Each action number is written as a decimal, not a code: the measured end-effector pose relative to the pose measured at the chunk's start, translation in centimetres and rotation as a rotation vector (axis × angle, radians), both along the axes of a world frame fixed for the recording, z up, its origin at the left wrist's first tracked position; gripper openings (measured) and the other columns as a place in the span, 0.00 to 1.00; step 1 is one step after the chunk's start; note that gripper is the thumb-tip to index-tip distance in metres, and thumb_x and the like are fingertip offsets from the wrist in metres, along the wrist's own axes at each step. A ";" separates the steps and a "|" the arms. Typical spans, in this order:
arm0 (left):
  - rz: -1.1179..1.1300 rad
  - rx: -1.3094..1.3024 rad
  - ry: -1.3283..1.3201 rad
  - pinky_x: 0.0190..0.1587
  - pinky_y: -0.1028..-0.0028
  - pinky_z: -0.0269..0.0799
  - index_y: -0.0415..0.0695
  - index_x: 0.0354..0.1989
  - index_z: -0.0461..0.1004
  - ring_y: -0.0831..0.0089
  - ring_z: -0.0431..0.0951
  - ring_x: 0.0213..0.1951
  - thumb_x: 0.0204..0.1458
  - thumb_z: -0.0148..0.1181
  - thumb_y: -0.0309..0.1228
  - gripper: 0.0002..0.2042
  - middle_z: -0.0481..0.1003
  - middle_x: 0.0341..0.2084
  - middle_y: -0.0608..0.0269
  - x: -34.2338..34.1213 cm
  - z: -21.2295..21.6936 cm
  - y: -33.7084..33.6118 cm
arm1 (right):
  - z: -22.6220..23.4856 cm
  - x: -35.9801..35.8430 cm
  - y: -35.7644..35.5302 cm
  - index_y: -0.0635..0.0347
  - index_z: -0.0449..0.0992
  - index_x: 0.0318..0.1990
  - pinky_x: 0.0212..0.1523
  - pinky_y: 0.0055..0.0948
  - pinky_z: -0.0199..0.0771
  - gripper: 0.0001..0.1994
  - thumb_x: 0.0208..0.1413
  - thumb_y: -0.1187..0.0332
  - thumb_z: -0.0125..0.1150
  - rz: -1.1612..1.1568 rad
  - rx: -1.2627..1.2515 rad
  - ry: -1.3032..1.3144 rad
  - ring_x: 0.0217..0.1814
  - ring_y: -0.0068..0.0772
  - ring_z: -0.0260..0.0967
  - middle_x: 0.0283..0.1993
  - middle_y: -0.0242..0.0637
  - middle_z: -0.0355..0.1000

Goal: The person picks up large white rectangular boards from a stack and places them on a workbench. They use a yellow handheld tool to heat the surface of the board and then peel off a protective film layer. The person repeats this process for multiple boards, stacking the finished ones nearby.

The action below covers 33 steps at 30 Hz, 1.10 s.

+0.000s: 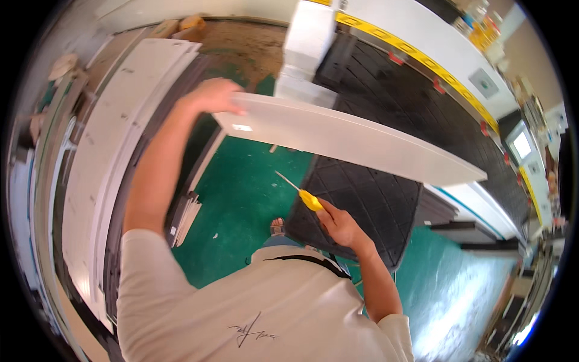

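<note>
My left hand (212,95) grips the near end of a long white panel (350,142), which is lifted and slants away to the right over the black machine bed (386,90). A small label sits on the panel's near corner. My right hand (338,224) is closed around a screwdriver (298,192) with a yellow handle; its thin metal shaft points up and left toward the underside of the panel, short of touching it. Both forearms rise from my white shirt at the lower edge.
A stack of long white boards (114,151) lies along the left. A black ribbed mat (368,205) overhangs the green floor (241,199). A yellow-striped white rail (422,57) borders the machine, with a small screen (521,145) at right. My shoe (277,227) shows below.
</note>
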<state>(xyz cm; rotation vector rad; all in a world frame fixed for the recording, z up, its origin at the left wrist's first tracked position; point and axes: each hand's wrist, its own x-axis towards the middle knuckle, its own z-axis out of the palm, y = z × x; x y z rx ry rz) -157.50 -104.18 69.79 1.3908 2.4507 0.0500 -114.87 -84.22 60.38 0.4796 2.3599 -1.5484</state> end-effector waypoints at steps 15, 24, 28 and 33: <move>0.071 0.018 0.014 0.65 0.53 0.69 0.48 0.66 0.71 0.39 0.70 0.63 0.45 0.56 0.14 0.34 0.71 0.66 0.55 19.8 -5.2 -10.4 | 9.7 31.7 3.5 0.62 0.71 0.59 0.22 0.23 0.63 0.23 0.74 0.50 0.46 -0.777 -0.514 -0.348 0.23 0.24 0.68 0.28 0.32 0.73; 0.190 0.304 0.177 0.73 0.44 0.54 0.48 0.67 0.69 0.41 0.57 0.72 0.44 0.56 0.12 0.36 0.63 0.72 0.63 25.8 -22.9 -11.7 | 3.0 19.5 5.2 0.61 0.71 0.53 0.22 0.22 0.63 0.19 0.75 0.53 0.44 -0.557 -0.251 -0.412 0.21 0.20 0.63 0.25 0.30 0.72; 0.164 0.260 0.172 0.72 0.40 0.52 0.43 0.68 0.67 0.41 0.50 0.75 0.43 0.62 0.18 0.36 0.56 0.74 0.53 26.2 -22.0 -10.1 | -0.6 8.2 5.3 0.61 0.72 0.52 0.24 0.23 0.70 0.17 0.73 0.56 0.48 -0.774 -0.216 -0.302 0.26 0.22 0.69 0.30 0.33 0.75; -0.012 0.343 -0.626 0.72 0.52 0.57 0.44 0.67 0.67 0.49 0.59 0.73 0.51 0.69 0.31 0.32 0.61 0.70 0.44 26.9 -17.9 -6.8 | -3.9 -3.4 -0.8 0.65 0.69 0.60 0.39 0.37 0.84 0.19 0.66 0.67 0.60 -0.657 -0.464 0.005 0.51 0.36 0.76 0.48 0.46 0.75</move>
